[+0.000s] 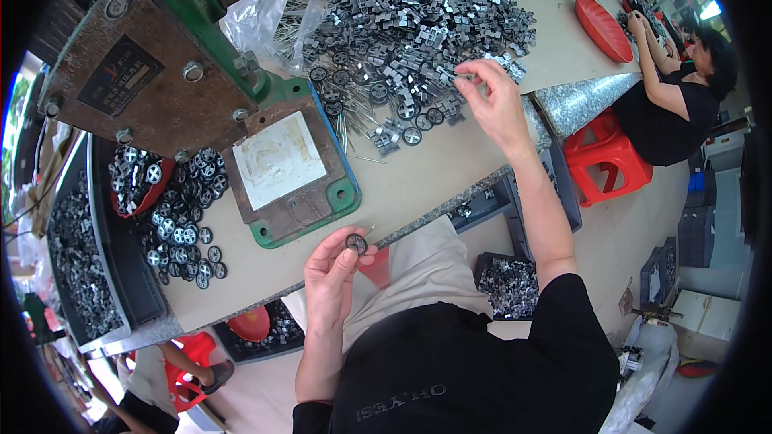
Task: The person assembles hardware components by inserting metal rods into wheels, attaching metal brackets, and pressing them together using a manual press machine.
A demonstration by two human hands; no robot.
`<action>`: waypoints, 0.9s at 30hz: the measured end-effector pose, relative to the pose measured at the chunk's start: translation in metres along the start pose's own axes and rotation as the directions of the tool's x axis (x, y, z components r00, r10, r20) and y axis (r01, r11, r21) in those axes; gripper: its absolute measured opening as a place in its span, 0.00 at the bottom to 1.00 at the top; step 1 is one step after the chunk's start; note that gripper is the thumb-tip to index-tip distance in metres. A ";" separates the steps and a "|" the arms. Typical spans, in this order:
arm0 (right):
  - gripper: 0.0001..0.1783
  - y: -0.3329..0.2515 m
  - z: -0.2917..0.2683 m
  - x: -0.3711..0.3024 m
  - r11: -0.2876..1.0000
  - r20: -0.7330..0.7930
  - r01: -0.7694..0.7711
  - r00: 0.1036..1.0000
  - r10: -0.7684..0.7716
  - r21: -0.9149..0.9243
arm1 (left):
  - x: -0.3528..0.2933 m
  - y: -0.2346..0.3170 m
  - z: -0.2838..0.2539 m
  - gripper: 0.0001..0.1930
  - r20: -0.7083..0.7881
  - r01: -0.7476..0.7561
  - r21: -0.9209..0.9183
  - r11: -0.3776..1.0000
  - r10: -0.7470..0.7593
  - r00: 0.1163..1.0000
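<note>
My left hand (331, 273) is in front of the press base, pinching a small black wheel (356, 243) with a spoked centre. A thin metal pin (369, 231) sticks out from the wheel. My right hand (494, 104) reaches over the near right side of a heap of small grey metal brackets (426, 24). Its thumb and forefinger come close together at the heap, and whatever is between them is too small to make out. Loose wheels (412, 136) and scattered metal pins (354, 108) lie between the heap and the press.
A green hand press (310, 209) with a white pad (281, 159) stands at left. Beside it are piled wheels (181, 229) and a dark tray (121, 273). Bins of parts (508, 285) sit below the table edge. A co-worker (683, 88) sits at right near a red basin (603, 28).
</note>
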State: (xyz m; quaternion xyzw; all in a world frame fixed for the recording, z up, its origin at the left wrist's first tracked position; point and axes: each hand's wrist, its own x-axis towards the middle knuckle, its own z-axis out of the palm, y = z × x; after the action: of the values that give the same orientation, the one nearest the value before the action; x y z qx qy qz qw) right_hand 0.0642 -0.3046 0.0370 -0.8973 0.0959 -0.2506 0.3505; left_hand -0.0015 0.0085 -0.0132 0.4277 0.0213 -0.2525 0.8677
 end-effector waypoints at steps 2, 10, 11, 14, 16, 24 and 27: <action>0.08 -0.004 0.005 -0.014 0.996 0.018 0.075 0.997 -0.075 0.042 | 0.001 0.000 0.000 0.15 -0.002 0.001 0.003 1.000 -0.001 1.000; 0.22 -0.030 0.046 -0.027 0.976 0.410 0.216 0.887 -0.212 0.037 | 0.002 0.000 0.001 0.16 0.016 0.014 -0.004 1.000 -0.014 1.000; 0.22 -0.025 0.047 -0.021 0.952 0.494 0.304 0.821 -0.287 0.049 | 0.001 0.000 0.000 0.16 0.010 0.011 -0.004 1.000 -0.011 1.000; 0.23 -0.025 0.044 -0.006 0.921 0.635 0.375 0.688 -0.351 0.104 | 0.000 0.001 -0.002 0.16 0.000 0.013 -0.013 1.000 -0.013 1.000; 0.23 -0.035 0.038 -0.002 0.954 0.604 0.282 0.744 -0.287 0.106 | 0.000 0.002 -0.002 0.16 0.004 0.006 -0.024 1.000 -0.005 1.000; 0.25 -0.047 0.042 -0.068 0.534 0.747 -0.608 0.662 -0.067 0.587 | 0.000 0.005 0.002 0.16 -0.035 0.004 -0.014 1.000 -0.004 0.999; 0.24 -0.048 0.049 -0.084 0.397 0.726 -0.652 0.686 -0.054 0.646 | -0.003 0.004 0.004 0.17 -0.078 -0.014 0.081 0.997 0.020 0.997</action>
State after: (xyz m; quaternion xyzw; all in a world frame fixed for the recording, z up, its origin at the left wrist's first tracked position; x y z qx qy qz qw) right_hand 0.0171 -0.2116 0.0067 -0.5712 0.0001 0.1377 0.8091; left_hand -0.0027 0.0088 -0.0068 0.4720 0.0416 -0.2286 0.8504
